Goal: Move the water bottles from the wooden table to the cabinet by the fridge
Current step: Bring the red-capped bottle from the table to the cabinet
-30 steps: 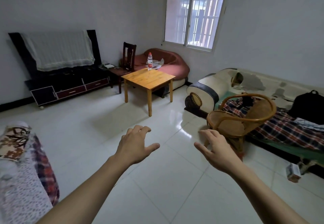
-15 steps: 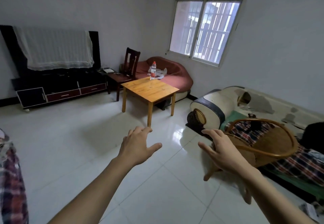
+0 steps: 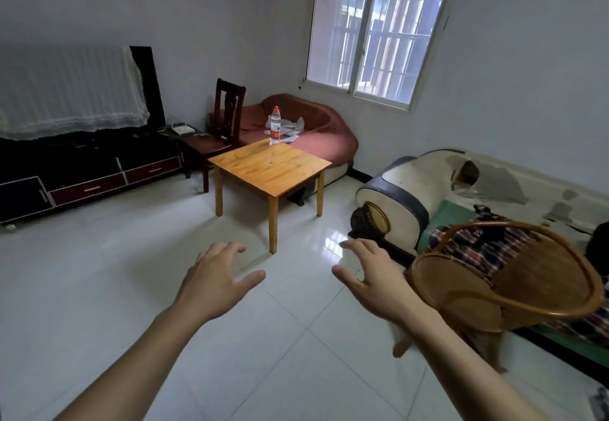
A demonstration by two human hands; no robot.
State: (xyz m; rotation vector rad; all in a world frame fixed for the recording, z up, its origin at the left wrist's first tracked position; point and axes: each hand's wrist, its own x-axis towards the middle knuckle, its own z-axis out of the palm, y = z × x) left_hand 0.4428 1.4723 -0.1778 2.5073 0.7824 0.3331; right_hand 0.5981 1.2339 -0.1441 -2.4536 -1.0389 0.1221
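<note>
A clear water bottle [image 3: 275,125] with a red cap and red label stands upright at the far corner of a small wooden table [image 3: 263,170] across the room. My left hand [image 3: 217,280] and my right hand [image 3: 374,280] are stretched out in front of me over the white tiled floor, both empty with fingers spread. They are well short of the table. No cabinet or fridge is in view.
A wicker chair [image 3: 504,285] stands close by my right arm, in front of a worn sofa [image 3: 468,190]. A dark wooden chair [image 3: 224,124] and a red beanbag seat [image 3: 316,130] sit behind the table. A black TV cabinet [image 3: 85,170] lines the left wall.
The table, sofa and wicker chair have grown larger and nearer as I moved forward. The patterned bedding at the left has dropped out of view. Both hands stay open and held out.
</note>
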